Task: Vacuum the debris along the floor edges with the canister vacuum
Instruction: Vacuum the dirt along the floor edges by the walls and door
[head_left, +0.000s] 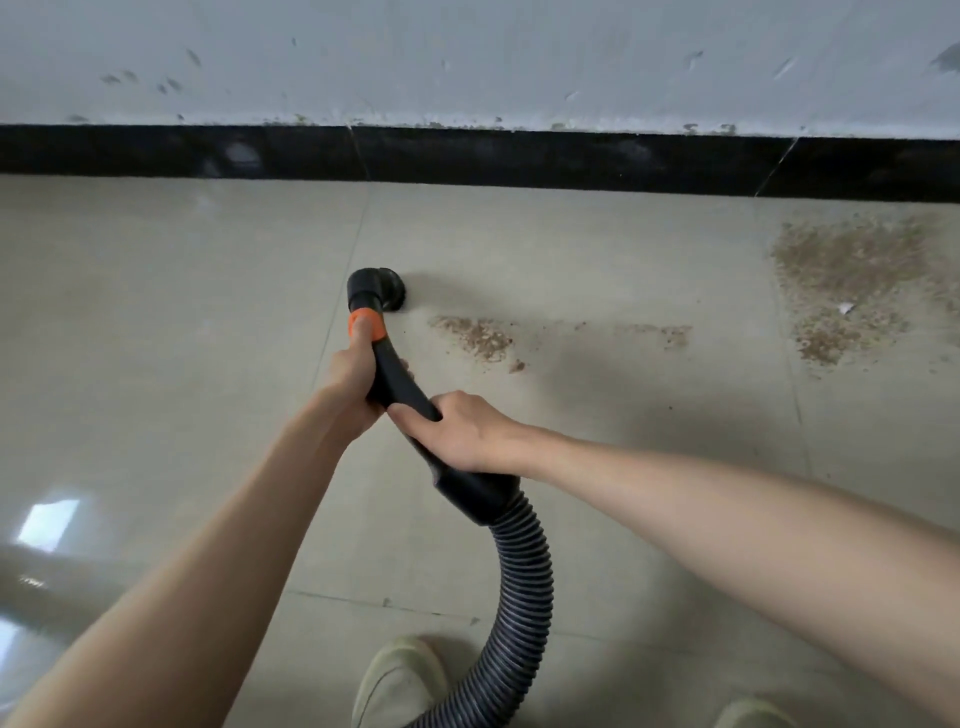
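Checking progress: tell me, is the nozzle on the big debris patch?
No, the nozzle sits left of the big debris patch, with bare floor between.

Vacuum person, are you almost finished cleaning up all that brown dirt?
Not yet. The tile left of the nozzle looks clean. Both hands, left hand and right hand, grip the black wand, nozzle down on the floor. Left to do: the small crumb trail just right of it, and the big brown patch farther right with a white scrap.
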